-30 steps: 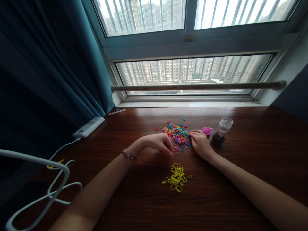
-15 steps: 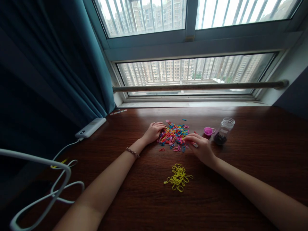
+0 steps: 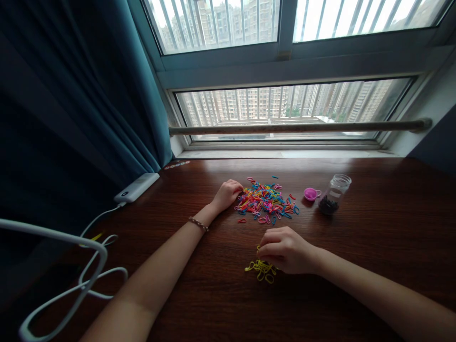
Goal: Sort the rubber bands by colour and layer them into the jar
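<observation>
A heap of small mixed-colour rubber bands (image 3: 267, 202) lies on the dark wooden table (image 3: 374, 228). My left hand (image 3: 228, 194) rests at the heap's left edge, fingers curled against the bands. Nearer to me lies a small pile of yellow bands (image 3: 261, 271). My right hand (image 3: 285, 249) hovers right over that pile, covering most of it, with fingers bent together; what they hold, if anything, is hidden. A beaded bracelet (image 3: 198, 223) sits on my left wrist.
A pink lid (image 3: 309, 193) and an open clear jar (image 3: 334, 194) with dark bits inside stand right of the heap. A white power bank (image 3: 137, 187) with a cable lies at the left, by the teal curtain (image 3: 89, 95). White cable loops (image 3: 71, 280) cross the left foreground.
My right hand has come back from the mixed heap to the yellow pile. My left hand went from near the yellow pile out to the heap's left edge and stays there.
</observation>
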Available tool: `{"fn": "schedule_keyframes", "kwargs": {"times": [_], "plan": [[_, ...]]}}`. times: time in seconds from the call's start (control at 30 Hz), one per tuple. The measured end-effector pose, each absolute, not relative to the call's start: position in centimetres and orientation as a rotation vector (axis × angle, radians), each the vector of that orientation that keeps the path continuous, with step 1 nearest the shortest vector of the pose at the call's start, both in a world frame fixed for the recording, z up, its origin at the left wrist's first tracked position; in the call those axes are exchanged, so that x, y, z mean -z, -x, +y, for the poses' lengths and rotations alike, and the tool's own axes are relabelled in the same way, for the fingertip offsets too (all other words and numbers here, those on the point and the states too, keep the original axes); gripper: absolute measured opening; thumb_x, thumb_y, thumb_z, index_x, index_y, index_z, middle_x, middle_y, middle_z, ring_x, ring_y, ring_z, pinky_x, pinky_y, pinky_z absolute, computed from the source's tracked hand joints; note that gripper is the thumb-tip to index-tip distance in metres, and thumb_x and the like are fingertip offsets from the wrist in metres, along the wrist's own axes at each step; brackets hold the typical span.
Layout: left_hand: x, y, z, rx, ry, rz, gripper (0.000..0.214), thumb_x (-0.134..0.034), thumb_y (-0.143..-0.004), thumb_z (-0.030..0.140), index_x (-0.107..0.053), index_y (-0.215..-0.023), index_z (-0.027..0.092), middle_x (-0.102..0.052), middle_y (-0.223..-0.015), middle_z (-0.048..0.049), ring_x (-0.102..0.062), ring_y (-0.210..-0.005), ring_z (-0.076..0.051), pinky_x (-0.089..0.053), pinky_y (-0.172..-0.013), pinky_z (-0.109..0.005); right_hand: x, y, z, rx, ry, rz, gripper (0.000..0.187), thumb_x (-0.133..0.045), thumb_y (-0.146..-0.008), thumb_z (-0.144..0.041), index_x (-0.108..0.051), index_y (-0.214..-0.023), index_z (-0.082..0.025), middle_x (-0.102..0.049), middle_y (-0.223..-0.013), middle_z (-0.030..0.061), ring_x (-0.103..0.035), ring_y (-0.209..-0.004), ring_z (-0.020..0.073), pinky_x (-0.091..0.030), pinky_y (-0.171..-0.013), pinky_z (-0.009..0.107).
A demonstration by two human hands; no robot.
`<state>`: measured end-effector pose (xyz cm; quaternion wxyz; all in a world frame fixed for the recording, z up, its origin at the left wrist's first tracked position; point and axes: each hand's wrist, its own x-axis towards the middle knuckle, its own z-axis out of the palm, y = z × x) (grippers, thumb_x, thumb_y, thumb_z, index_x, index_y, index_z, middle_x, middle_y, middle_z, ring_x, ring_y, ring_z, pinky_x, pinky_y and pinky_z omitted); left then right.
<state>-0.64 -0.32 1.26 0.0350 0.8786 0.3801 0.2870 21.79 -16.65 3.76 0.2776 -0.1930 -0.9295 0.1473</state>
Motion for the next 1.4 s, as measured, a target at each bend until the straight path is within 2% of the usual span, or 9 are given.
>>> {"fn": "schedule_keyframes", "kwargs": {"times": [0.2, 0.37, 0.5, 0.63, 0.77, 0.93, 1.1, 1.27, 1.4], "plan": [[-1.6, 0.5, -0.9, -0.938, -2.54, 1.332, 0.012, -0.06, -0.072, 0.018, -0.057, -0.083, 0.018, -0.059, -0.077, -0.0021, -0.056, -0.073, -0.015, -0.044, -0.071, -0.028, -3.5, -22.0, -16.2, -0.424, 0.52, -2.432, 0.016, -0.054, -0.081, -0.028, -0.062, -0.09, -0.017, -0.062, -0.07, 0.0042, -0.054, -0.065, 0.014, -0.041, -0.06, 0.025], [-1.6, 0.5, -0.5, -1.052, -2.321, 1.279, 0.017, -0.058, -0.071, 0.018, -0.056, -0.088, 0.016, -0.06, -0.079, -0.0022, -0.057, -0.075, -0.014, -0.044, -0.073, -0.028, -3.6, -22.5, -15.5, -0.394, 0.723, -2.201, 0.014, -0.051, -0.083, -0.023, -0.063, -0.086, -0.017, -0.061, -0.068, 0.0038, -0.054, -0.061, 0.0129, -0.041, -0.059, 0.024], [-2.6, 0.8, -0.1, -1.163, -1.921, 1.174, 0.025, -0.06, -0.07, 0.024, -0.056, -0.091, 0.012, -0.061, -0.082, -0.0045, -0.058, -0.075, -0.013, -0.046, -0.069, -0.026, -2.8, -23.7, -13.5, -0.278, 0.991, -1.924, 0.015, -0.048, -0.084, -0.018, -0.062, -0.091, -0.018, -0.064, -0.081, 0.0055, -0.058, -0.075, 0.0165, -0.044, -0.072, 0.028], [-5.1, 0.7, -1.0, -0.944, -1.728, 0.943, 0.03, -0.067, -0.065, 0.027, -0.058, -0.089, 0.012, -0.062, -0.082, -0.0045, -0.058, -0.073, -0.013, -0.046, -0.067, -0.025, -1.8, -25.0, -11.6, -0.206, 1.173, -1.862, 0.023, -0.046, -0.083, -0.016, -0.059, -0.102, -0.016, -0.061, -0.086, 0.0082, -0.057, -0.08, 0.0195, -0.045, -0.074, 0.032], [-7.2, -0.3, -3.1, -0.4, -1.799, 0.761, 0.027, -0.071, -0.061, 0.024, -0.062, -0.084, 0.013, -0.064, -0.078, -0.0033, -0.058, -0.069, -0.012, -0.046, -0.065, -0.024, -1.4, -25.5, -10.9, -0.224, 1.219, -1.914, 0.026, -0.044, -0.083, -0.013, -0.059, -0.104, -0.015, -0.059, -0.09, 0.0099, -0.055, -0.083, 0.0196, -0.046, -0.076, 0.032], [-7.3, -2.0, -4.9, -0.022, -1.919, 0.597, 0.025, -0.071, -0.061, 0.024, -0.065, -0.083, 0.013, -0.065, -0.075, -0.0035, -0.058, -0.067, -0.013, -0.045, -0.06, -0.022, -1.2, -25.5, -10.9, -0.199, 1.181, -2.097, 0.033, -0.042, -0.081, -0.006, -0.061, -0.103, -0.021, -0.063, -0.095, 0.0056, -0.046, -0.095, 0.0212, -0.042, -0.085, 0.035], [-6.6, -1.8, -4.1, -0.096, -1.946, 0.711, 0.025, -0.069, -0.063, 0.029, -0.066, -0.082, 0.012, -0.065, -0.071, -0.0035, -0.057, -0.061, -0.012, -0.043, -0.055, -0.021, -0.5, -25.6, -10.6, -0.14, 1.23, -2.149, 0.04, -0.042, -0.079, -0.004, -0.06, -0.107, -0.025, -0.06, -0.11, 0.0034, -0.041, -0.098, 0.0226, -0.039, -0.088, 0.04], [-6.3, -0.7, -2.8, -0.316, -2.076, 1.114, 0.022, -0.065, -0.062, 0.029, -0.068, -0.074, 0.011, -0.064, -0.062, -0.0035, -0.054, -0.055, -0.012, -0.039, -0.05, -0.02, -0.7, -25.7, -10.6, -0.14, 1.208, -2.131, 0.032, -0.043, -0.081, -0.007, -0.064, -0.099, -0.023, -0.063, -0.096, 0.0064, -0.044, -0.093, 0.023, -0.041, -0.083, 0.041], [-6.4, -0.6, -2.8, -0.264, -2.107, 1.202, 0.022, -0.068, -0.056, 0.03, -0.069, -0.069, 0.011, -0.064, -0.061, -0.0034, -0.054, -0.054, -0.012, -0.037, -0.048, -0.02, -1.0, -25.8, -10.6, -0.172, 1.206, -2.073, 0.022, -0.047, -0.082, -0.013, -0.067, -0.087, -0.02, -0.063, -0.083, 0.007, -0.048, -0.086, 0.0222, -0.044, -0.077, 0.038]]}}
